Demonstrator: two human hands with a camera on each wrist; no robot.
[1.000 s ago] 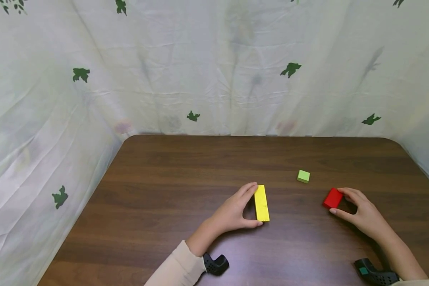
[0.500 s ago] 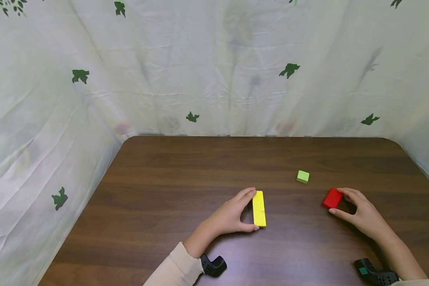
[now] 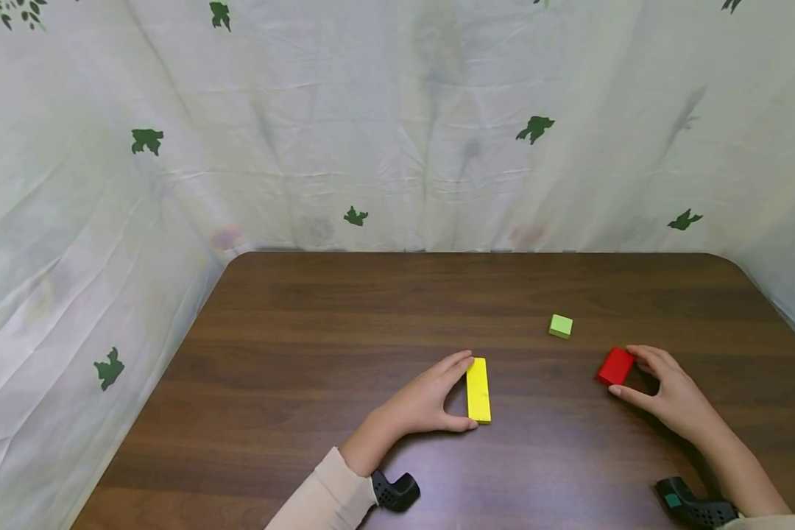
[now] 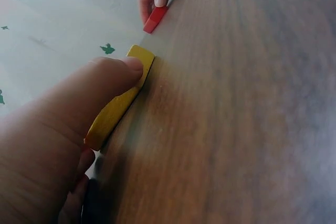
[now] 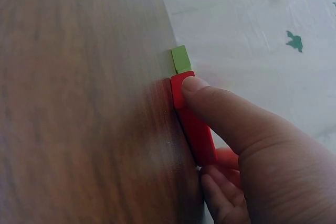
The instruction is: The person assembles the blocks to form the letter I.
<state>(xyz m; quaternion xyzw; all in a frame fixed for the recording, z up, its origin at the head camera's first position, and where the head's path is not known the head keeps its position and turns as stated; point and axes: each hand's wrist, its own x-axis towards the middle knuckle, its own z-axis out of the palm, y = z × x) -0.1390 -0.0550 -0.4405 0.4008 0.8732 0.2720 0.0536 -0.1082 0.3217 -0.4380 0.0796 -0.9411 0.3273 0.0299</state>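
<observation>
Yellow block [image 3: 478,390], long: on the table [image 3: 318,309], pinched between thumb and fingers of my left hand [image 3: 425,401]; the fingers behind it mostly hidden in the left-wrist view. Red block [image 3: 614,366]: right of the yellow, gripped between thumb and fingers of my right hand [image 3: 672,397]; underside not visible. Green block [image 3: 560,326]: farther from me, sideways between the two, untouched; partly masked by the red in the right-wrist view. Right sleeve [image 3: 771,523]: only a sliver, cut off below. Change over one second: yellow drawn nearer to me; red and green as before.
</observation>
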